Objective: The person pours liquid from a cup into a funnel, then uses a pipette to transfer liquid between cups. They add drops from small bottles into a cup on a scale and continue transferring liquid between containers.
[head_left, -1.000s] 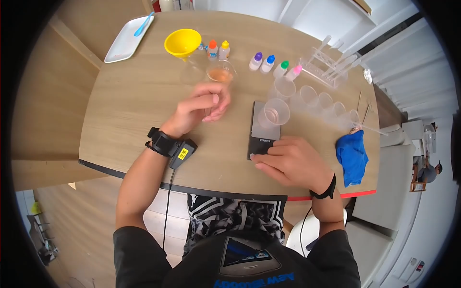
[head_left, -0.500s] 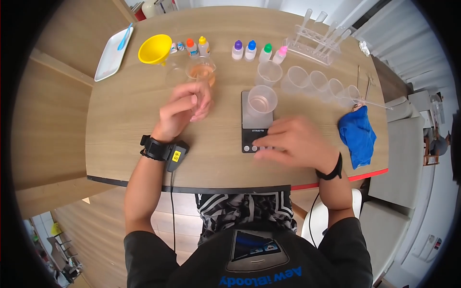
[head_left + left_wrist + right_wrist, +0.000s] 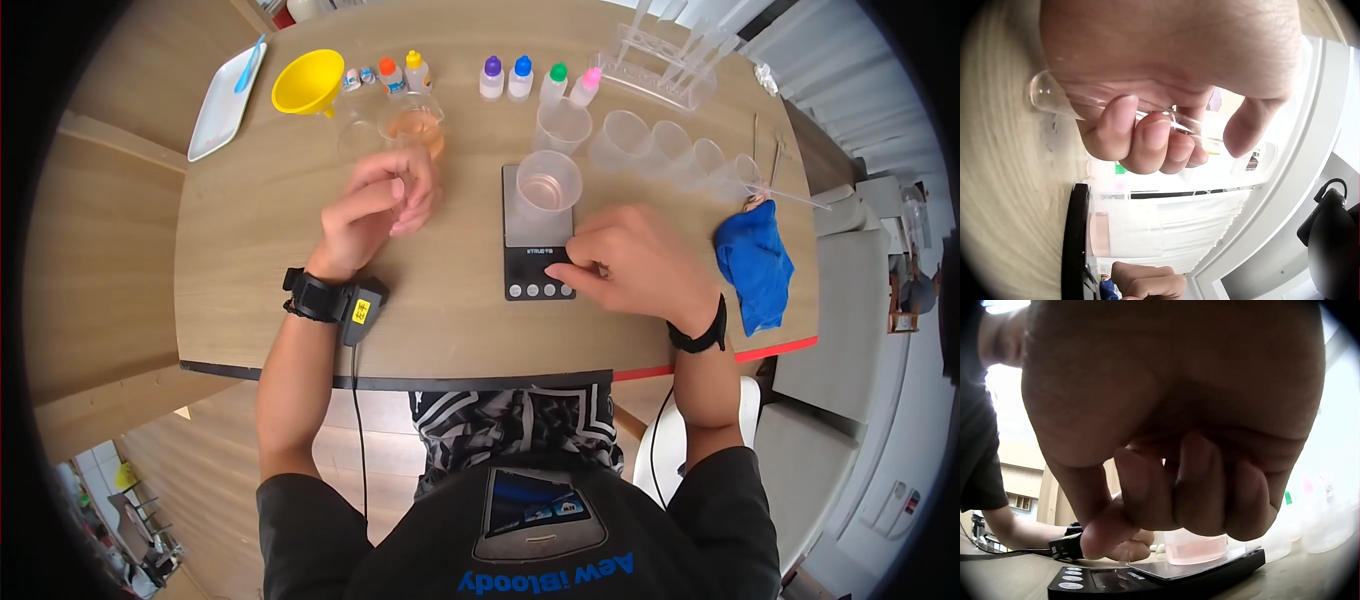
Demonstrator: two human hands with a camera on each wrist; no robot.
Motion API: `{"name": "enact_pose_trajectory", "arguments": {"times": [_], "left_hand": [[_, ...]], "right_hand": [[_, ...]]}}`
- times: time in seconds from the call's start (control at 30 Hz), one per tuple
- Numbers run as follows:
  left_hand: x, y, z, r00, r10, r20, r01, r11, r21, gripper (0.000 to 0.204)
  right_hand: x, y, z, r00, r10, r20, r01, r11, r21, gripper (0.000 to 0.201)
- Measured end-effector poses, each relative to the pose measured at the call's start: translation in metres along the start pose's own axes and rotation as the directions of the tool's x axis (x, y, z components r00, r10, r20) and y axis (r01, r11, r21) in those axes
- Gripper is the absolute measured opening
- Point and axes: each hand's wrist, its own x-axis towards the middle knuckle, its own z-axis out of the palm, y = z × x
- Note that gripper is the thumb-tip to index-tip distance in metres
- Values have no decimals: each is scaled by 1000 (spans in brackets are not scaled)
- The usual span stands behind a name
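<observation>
My left hand (image 3: 385,200) grips a clear test tube (image 3: 1054,94) across the palm, its rounded end sticking out past the little finger in the left wrist view. Just beyond that hand stands a clear cup (image 3: 425,118) of orange liquid. A black digital scale (image 3: 522,262) carries a plastic cup (image 3: 548,185) holding a little pale pink liquid, also visible in the right wrist view. My right hand (image 3: 640,262) is at the scale's right side, fingers curled toward the palm and nothing seen in them. Its thumb reaches over the scale's front part, near the round buttons (image 3: 1071,585).
Dropper bottles (image 3: 520,80) with coloured caps line the back, near a yellow funnel (image 3: 308,82) and a white tray (image 3: 215,120). More plastic cups (image 3: 620,140) run rightward below a clear tube rack (image 3: 655,80). A blue cloth (image 3: 752,265) lies at right.
My right hand has drawn away from the scale's front buttons to its right side. The left hand still holds the test tube. The whole head view has shifted.
</observation>
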Motion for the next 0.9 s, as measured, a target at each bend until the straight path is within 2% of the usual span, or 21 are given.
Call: {"name": "enact_pose_trajectory", "arguments": {"times": [0.27, 0.47, 0.57, 0.77, 0.87, 0.9], "left_hand": [[-1, 2, 0, 1000, -17, -5, 18, 1000, 4, 43], [0, 1, -2, 1000, -26, 6, 26, 1000, -18, 42], [0, 2, 1, 999, -30, -14, 30, 999, -14, 39], [1, 5, 2, 998, -55, -25, 54, 998, -15, 37], [1, 4, 3, 999, -49, -19, 49, 999, -11, 37], [1, 4, 3, 999, -47, -17, 47, 999, -9, 37]], "right_hand": [[4, -2, 8, 998, -21, 51, 23, 999, -43, 42], [5, -4, 16, 999, -33, 27, 34, 999, -42, 40], [5, -4, 18, 999, -4, 47, 5, 1000, -26, 39], [4, -1, 18, 1000, -25, -18, 25, 999, 23, 50], [2, 13, 16, 1000, 17, -13, -15, 991, 131, 52], [2, 16, 13, 999, 41, 0, -41, 993, 109, 50]]}}
